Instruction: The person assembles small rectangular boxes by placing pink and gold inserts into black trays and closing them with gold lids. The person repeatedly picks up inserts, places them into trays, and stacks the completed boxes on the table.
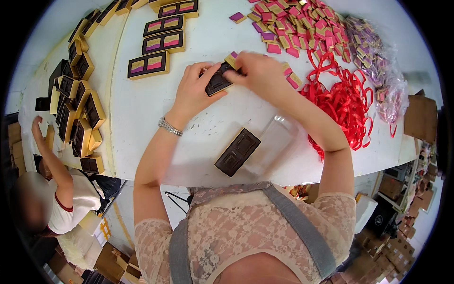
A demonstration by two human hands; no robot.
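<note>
My left hand point(193, 86) is closed around the near left side of a small gold box with a dark two-part tray point(218, 81). The near compartment of that tray shows bare. Over its far end my right hand point(257, 73) bends in, slightly blurred, its thumb at the tray. A small purple-and-gold wrapped square point(231, 59) sits at the right fingertips and looks pinched there. Closer to my body lies another dark two-part tray box point(237, 152), beside a clear plastic piece point(272, 146).
Filled boxes point(148, 64) form a column at the far left. Further left are piled unfilled boxes point(94, 110) and another person's arm point(52, 151). A heap of wrapped squares point(302, 23), red ribbon point(343, 102) and a clear bag point(390, 80) lie right.
</note>
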